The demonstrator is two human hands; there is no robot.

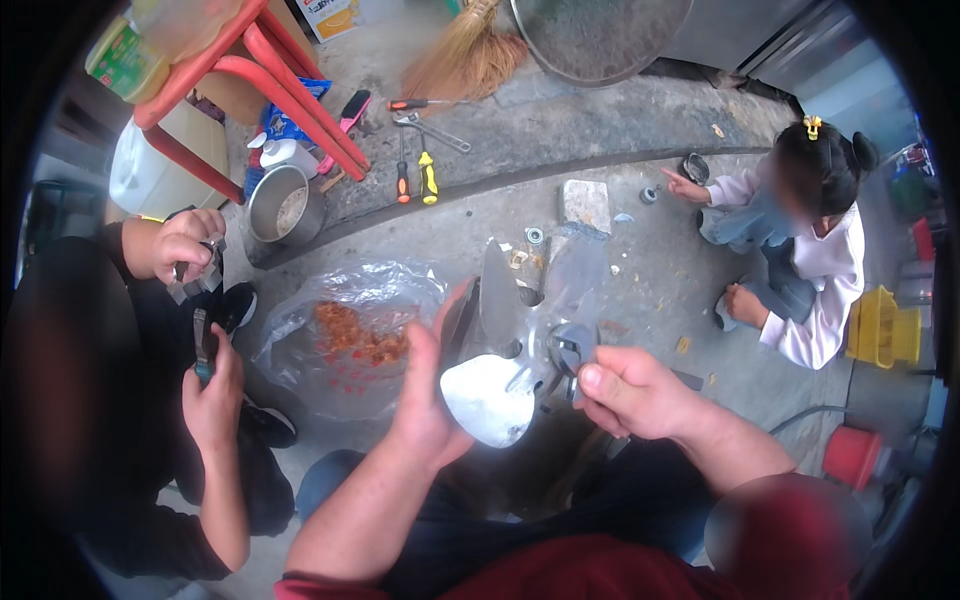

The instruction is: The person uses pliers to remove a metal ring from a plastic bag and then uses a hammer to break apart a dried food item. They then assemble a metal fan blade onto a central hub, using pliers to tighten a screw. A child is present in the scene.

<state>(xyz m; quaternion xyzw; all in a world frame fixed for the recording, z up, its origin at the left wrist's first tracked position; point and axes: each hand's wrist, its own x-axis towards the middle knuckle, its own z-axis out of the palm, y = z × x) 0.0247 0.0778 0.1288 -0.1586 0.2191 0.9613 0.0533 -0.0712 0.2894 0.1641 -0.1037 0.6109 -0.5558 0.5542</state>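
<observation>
A silvery metal fan impeller (495,405) with broad blades is held up in front of me. My left hand (432,385) grips it from the left, thumb up beside a blade and fingers hidden behind the metal. At the hub's right side, my right hand (635,393) has its thumb and fingers closed on a small dark metal piece (572,348), whose kind I cannot make out. Left of the fan, a clear plastic bag (285,330) with orange-red bits in it lies on the floor.
Screwdrivers (428,178) and an adjustable wrench (435,130) lie on the concrete ledge. A metal pot (285,205) stands below a red stool (250,70). A person's hands (212,395) hold metal tools at left; another person (810,240) squats at right near a stone block (585,205).
</observation>
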